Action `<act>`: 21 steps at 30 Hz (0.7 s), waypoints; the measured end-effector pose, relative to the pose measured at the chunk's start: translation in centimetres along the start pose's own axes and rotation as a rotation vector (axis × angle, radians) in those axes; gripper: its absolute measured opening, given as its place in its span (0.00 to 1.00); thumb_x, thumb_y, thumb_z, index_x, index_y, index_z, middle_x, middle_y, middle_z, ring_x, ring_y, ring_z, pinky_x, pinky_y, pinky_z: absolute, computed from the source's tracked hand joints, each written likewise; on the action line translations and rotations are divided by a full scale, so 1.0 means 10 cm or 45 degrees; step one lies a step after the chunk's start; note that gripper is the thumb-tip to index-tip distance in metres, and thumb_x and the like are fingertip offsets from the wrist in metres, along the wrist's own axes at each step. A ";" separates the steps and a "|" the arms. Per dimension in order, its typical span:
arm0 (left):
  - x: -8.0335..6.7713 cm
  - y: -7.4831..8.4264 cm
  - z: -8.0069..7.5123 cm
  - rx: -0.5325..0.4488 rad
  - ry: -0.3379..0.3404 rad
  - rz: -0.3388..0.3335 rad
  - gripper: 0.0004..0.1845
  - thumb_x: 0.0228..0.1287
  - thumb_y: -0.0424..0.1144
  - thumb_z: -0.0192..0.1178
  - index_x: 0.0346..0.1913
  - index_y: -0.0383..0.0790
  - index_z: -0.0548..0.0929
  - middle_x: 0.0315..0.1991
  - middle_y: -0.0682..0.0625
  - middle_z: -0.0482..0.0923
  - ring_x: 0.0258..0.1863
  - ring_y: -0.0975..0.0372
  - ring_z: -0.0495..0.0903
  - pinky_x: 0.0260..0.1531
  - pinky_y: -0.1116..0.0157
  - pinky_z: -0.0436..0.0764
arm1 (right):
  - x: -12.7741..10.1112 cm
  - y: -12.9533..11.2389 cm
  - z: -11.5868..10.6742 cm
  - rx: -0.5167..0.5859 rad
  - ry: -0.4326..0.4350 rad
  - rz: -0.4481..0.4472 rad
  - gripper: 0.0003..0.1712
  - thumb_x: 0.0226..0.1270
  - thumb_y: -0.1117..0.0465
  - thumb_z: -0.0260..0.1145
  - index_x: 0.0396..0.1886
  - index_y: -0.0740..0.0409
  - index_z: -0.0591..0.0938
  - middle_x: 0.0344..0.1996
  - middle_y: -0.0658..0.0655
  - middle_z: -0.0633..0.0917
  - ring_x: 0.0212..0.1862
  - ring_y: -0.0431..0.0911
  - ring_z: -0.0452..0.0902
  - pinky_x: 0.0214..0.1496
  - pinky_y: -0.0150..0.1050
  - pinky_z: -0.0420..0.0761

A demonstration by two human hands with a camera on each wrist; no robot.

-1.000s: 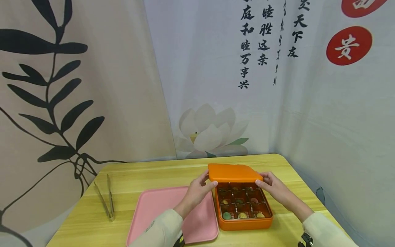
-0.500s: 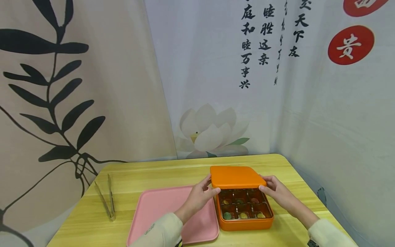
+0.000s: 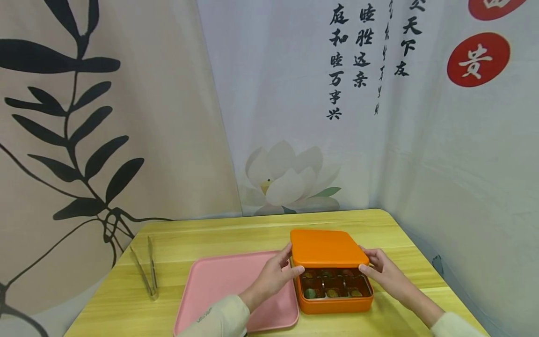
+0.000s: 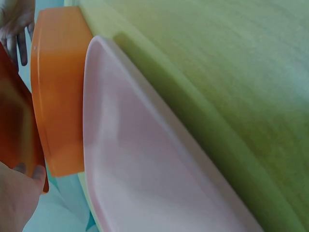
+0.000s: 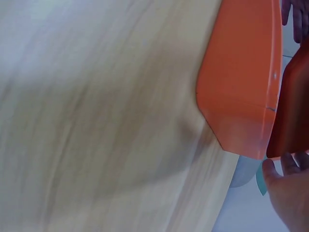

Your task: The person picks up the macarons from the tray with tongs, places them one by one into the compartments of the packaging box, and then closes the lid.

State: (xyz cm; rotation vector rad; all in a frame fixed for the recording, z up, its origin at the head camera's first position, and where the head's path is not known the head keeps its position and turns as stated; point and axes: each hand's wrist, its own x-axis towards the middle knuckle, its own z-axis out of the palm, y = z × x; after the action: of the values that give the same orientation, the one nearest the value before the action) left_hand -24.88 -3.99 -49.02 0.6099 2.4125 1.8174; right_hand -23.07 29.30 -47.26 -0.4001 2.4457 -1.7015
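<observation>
An orange lid hovers over the back part of an orange box, tilted a little. My left hand grips its left edge and my right hand grips its right edge. The box's front row of compartments shows small round pastries in green and yellow. In the left wrist view the box wall stands beside the pink tray, with the lid's underside near my left hand. The right wrist view shows the box and my right hand's fingertips at the lid.
A pink tray lies just left of the box on the wooden table. Metal tongs rest near the table's left edge. Printed cloth backdrops hang close behind and to the right of the table.
Both hands have brought the lid forward and lower over the box. It now covers the back rows, leaving only the front row visible.
</observation>
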 end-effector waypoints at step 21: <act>-0.23 0.03 0.13 -0.014 -0.080 -0.026 0.47 0.66 0.49 0.66 0.78 0.37 0.50 0.75 0.43 0.57 0.72 0.48 0.60 0.67 0.44 0.59 | -0.24 0.06 0.01 -0.056 0.051 0.004 0.30 0.74 0.56 0.62 0.65 0.68 0.63 0.74 0.69 0.60 0.71 0.49 0.59 0.61 0.23 0.64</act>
State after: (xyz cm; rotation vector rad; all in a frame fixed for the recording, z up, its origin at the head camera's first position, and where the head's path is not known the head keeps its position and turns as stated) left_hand -22.33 -3.52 -49.54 0.6295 2.3585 1.7745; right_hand -20.81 30.12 -47.93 -0.3710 2.5140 -1.6732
